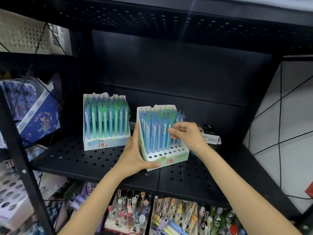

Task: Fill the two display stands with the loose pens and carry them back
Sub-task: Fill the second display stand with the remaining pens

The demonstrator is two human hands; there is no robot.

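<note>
Display stands (166, 159) of blue-green pens (156, 133), red handwritten "1元" price marks.

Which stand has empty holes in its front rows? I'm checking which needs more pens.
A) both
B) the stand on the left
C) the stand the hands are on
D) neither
C: the right stand that the left hand grips shows bare holes in front, while the left stand shows none.
</note>
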